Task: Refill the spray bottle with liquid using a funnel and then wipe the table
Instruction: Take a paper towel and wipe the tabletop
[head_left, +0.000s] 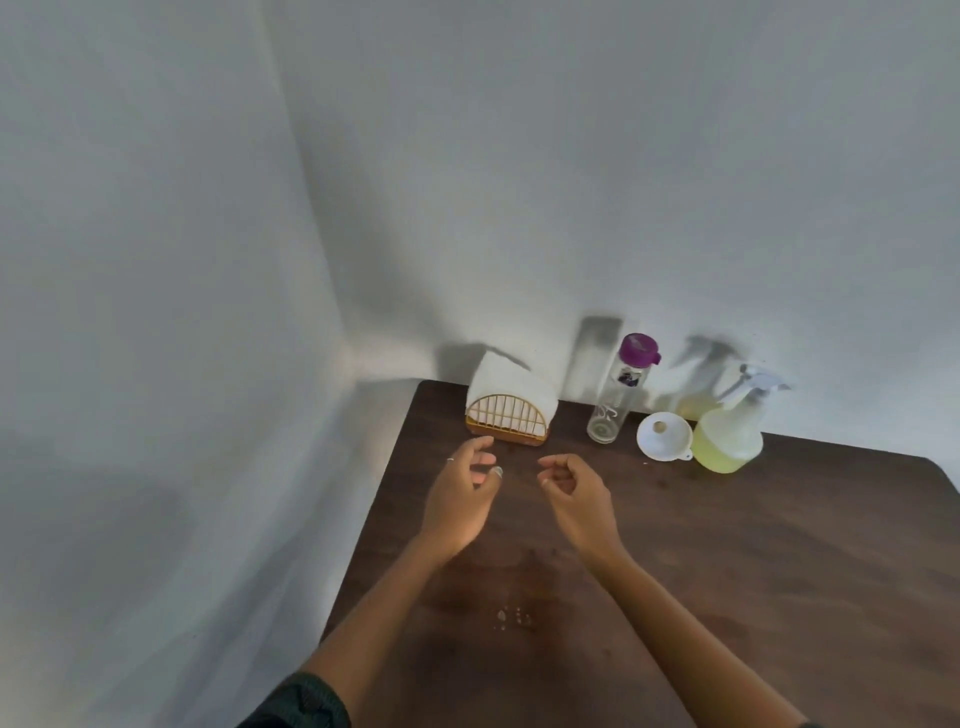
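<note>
Nearest the camera, a few small droplets (511, 618) sit on the dark wooden worktop (779, 571), between the two forearms. Wide bare wood lies to the right of the arms, while the worktop's left edge runs close beside the left forearm. Beyond the drops, the left hand (460, 501) and right hand (576, 499) hover side by side above the wood, apart from each other; the fingers (480, 447) of the left are loosely spread, those of the right loosely curled, and both hold nothing.

Just past the left hand stands a golden wire napkin holder (506, 418) with white napkins (506, 376), near the far left corner. To its right a clear bottle (618, 395) stands upright with a purple cap; a small dark label on it cannot be read. Next comes a white funnel (665, 436), its wide mouth up. Touching the funnel's right side is the spray bottle (727, 436), upright with its long axis vertical, holding yellow-green liquid, its nozzle pointing right. All stand along the far edge against the white wall (571, 182).
</note>
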